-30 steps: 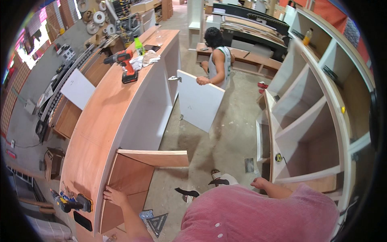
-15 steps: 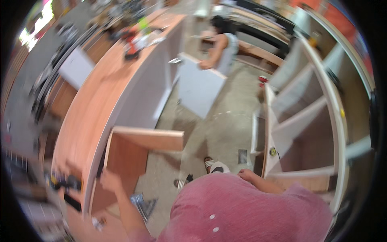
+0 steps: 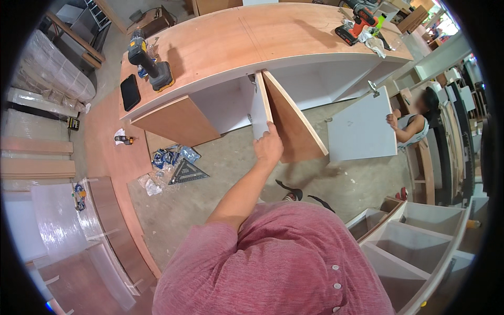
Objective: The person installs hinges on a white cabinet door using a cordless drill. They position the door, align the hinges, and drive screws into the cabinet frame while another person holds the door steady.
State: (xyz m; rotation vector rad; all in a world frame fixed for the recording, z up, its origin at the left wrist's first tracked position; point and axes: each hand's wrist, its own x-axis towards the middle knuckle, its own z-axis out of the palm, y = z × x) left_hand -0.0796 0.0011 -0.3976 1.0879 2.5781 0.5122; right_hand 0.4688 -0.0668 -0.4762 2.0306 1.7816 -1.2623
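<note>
My left hand (image 3: 268, 143) grips the edge of a white-faced cabinet door (image 3: 258, 101), with fingers curled on it. A plywood door (image 3: 289, 116) stands open beside it, and another plywood door (image 3: 174, 122) hangs open to the left on the long cabinet. The cabinet's top (image 3: 247, 29) carries two cordless drills (image 3: 154, 67) (image 3: 357, 27) and a black phone (image 3: 130, 92). My right hand is hidden.
A co-worker (image 3: 415, 124) holds a white panel (image 3: 362, 126) on the right. A triangular square (image 3: 186, 173) and blue packets (image 3: 167, 156) lie on the floor. Wrapped panels (image 3: 58, 210) stand left; white open shelving (image 3: 409, 241) is at lower right.
My view has turned left, toward the long cabinet. My left hand has come onto a door's edge, and my right hand has dropped out of sight.
</note>
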